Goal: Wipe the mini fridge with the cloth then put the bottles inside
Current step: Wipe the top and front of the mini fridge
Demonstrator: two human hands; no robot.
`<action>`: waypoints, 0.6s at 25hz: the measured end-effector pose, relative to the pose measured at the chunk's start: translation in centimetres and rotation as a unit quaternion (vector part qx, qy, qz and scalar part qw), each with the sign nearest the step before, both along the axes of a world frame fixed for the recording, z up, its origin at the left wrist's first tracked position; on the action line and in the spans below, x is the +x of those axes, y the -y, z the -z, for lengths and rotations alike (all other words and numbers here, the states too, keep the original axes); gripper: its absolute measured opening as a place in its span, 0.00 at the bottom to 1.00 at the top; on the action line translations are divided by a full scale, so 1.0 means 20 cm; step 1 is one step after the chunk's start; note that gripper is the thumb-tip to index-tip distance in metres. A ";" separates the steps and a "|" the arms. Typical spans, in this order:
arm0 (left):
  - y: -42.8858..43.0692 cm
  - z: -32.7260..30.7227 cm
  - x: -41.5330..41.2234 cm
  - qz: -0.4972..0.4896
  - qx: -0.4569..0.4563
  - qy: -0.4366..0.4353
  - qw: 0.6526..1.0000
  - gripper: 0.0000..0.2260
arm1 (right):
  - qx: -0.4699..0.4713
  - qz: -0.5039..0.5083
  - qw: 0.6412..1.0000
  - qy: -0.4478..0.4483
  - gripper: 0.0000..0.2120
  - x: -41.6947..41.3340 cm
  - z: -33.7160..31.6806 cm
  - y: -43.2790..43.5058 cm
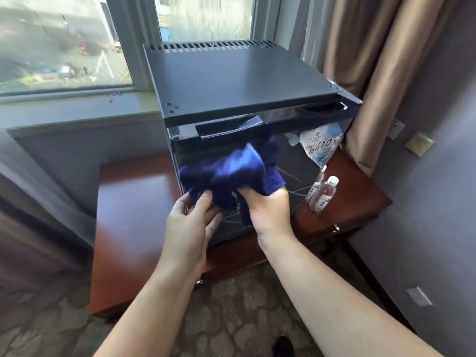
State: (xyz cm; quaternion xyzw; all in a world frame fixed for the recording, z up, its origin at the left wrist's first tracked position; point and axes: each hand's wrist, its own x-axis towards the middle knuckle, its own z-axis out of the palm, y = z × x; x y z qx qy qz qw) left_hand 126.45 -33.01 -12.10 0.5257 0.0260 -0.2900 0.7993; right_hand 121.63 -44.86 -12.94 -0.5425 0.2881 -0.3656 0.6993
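Observation:
A black mini fridge [239, 81] stands on a low red-brown wooden table [134, 217] under the window, its door closed. A dark blue cloth [229, 173] is bunched in front of the glossy door. My right hand [268, 210] grips the cloth's lower right part. My left hand [192, 222] holds its lower left edge with thumb and fingers. To the right of the fridge, a clear plastic bottle [323, 193] with a white cap stands on the table, and a second bottle [316, 185] is behind it. A label sticker [322, 143] is on the door's upper right.
A window sill [77, 104] runs behind and left of the fridge. Brown curtains [373, 60] hang at the right. A grey wall with sockets [418, 296] closes the right side. Patterned carpet [231, 318] lies in front of the table, which has drawer handles [334, 228].

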 end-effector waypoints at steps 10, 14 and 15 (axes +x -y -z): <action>0.64 -0.01 -0.08 0.011 0.027 -0.071 0.997 0.08 | 0.175 0.052 0.982 -0.039 0.17 -0.08 0.37 0.56; 1.06 0.12 -0.17 0.069 0.066 -0.127 0.987 0.09 | 0.262 0.046 0.964 0.005 0.20 -0.19 0.55 0.92; 1.17 0.17 -0.19 0.086 0.077 -0.145 0.983 0.09 | 0.283 0.049 0.958 0.019 0.22 -0.21 0.60 1.00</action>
